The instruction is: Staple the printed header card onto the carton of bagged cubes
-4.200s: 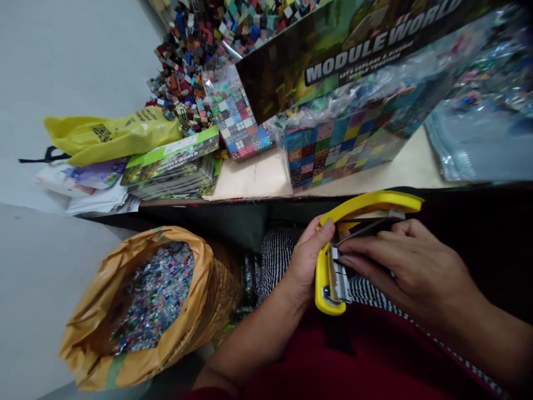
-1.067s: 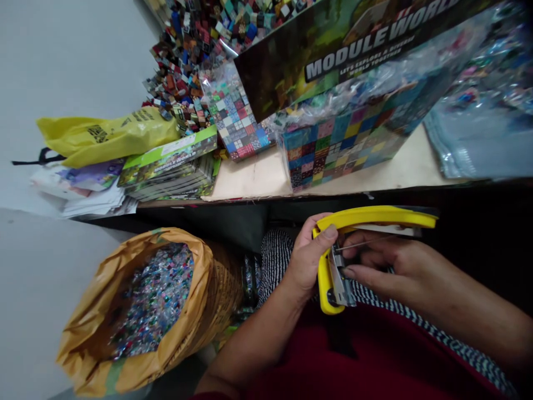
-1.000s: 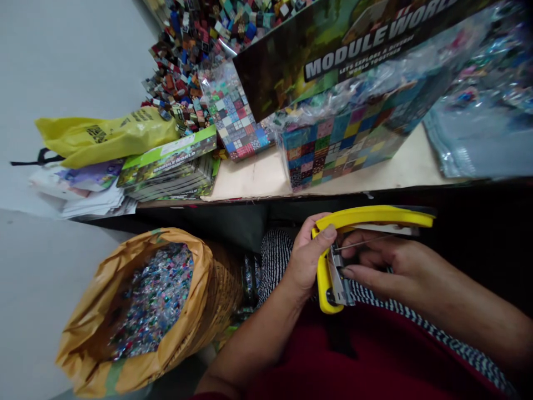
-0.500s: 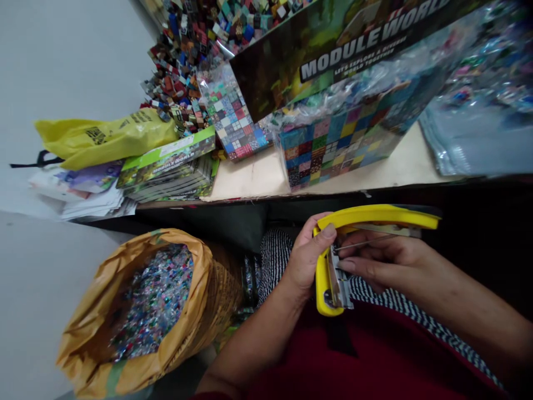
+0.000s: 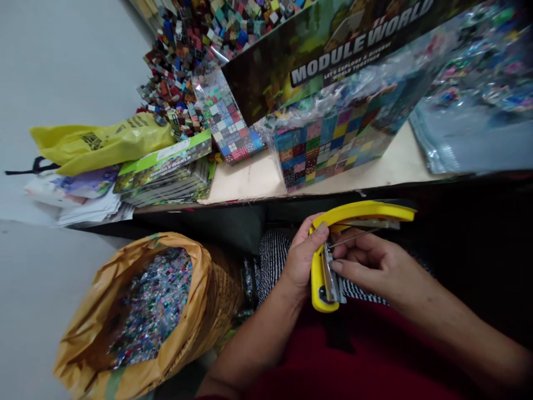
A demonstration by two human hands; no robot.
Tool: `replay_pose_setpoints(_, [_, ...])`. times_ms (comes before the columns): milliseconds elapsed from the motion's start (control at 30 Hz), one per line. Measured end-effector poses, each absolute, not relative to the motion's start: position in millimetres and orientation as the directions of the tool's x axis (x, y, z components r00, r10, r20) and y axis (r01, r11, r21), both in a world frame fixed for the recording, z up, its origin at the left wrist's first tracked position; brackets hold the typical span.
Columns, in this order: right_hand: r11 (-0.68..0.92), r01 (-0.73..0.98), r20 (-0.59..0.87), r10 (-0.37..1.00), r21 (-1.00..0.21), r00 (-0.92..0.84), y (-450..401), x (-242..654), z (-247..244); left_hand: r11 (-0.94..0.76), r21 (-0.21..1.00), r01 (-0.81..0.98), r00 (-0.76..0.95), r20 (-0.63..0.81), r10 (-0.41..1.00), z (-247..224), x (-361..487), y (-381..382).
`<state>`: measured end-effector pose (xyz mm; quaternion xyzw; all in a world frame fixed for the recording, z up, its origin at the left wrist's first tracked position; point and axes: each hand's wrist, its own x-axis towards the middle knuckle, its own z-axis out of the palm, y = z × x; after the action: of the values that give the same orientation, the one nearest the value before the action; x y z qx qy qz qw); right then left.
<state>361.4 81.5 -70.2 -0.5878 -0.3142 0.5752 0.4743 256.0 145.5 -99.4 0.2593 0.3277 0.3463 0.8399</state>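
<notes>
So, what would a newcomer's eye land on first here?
The open yellow stapler in the left hand, bottom centre, with the right hand at it, catches first. Top right, a MODULE WORLD box stands beside a heap of coloured tiles. Lower left, an orange sack brims with glittering scraps.

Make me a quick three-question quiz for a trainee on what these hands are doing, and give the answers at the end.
1. Multiple choice: what does the left hand wrap around? A, an open yellow stapler; B, a pair of scissors; C, a roll of tape.
2. True or false: the right hand has its fingers at the stapler's metal parts.
3. Fill in the blank: the large box above the hands reads MODULE ____.

Key: 1, A; 2, true; 3, WORLD.
</notes>
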Motion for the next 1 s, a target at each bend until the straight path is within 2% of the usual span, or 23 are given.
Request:
replay_pose_setpoints(133, [-0.365,-0.227,-0.404,0.902,-0.903,0.156,82.0,358.5,-69.2,0.596,0.687,-0.415,0.542,-0.340,0.769,-99.1,254.2,146.1])
replay_pose_setpoints(300, [-0.318,-0.105,-0.332,0.929,-0.942,0.164,80.2,358.0,-74.8,0.544,0.720,-0.432,0.494,-0.316,0.810,-97.6,251.5,147.7])
replay_pose_setpoints(400, [-0.275,0.028,-0.269,0.954,-0.961,0.134,74.1,359.8,-74.6,0.582,0.682,-0.444,0.502,-0.349,0.792,-96.9,249.7,148.3])
replay_pose_setpoints(467, [-0.174,0.229,-0.143,0.979,-0.958,0.148,69.6,362.7,-73.5,0.615,0.650,-0.447,0.507,-0.382,0.773,-96.5,249.6,147.9])
replay_pose_setpoints(567, [0.077,0.591,0.170,0.980,-0.803,0.102,67.6,369.5,-72.9,0.641,0.619,-0.454,0.503,-0.416,0.758,-96.5,251.3,146.4])
replay_pose_setpoints(667, [0.265,0.762,0.383,0.924,-0.591,-0.024,72.0,377.0,-72.7,0.669,0.592,-0.448,0.501,-0.454,0.737,-97.1,253.5,145.4])
replay_pose_setpoints(867, [0.367,0.830,0.447,0.880,-0.419,-0.163,80.7,384.9,-72.9,0.706,0.562,-0.430,0.508,-0.496,0.704,-100.2,255.9,144.4])
replay_pose_setpoints(1000, [0.383,0.799,0.414,0.891,-0.464,-0.186,80.4,384.1,-72.6,0.704,0.562,-0.433,0.548,-0.457,0.701,-101.8,256.2,143.7])
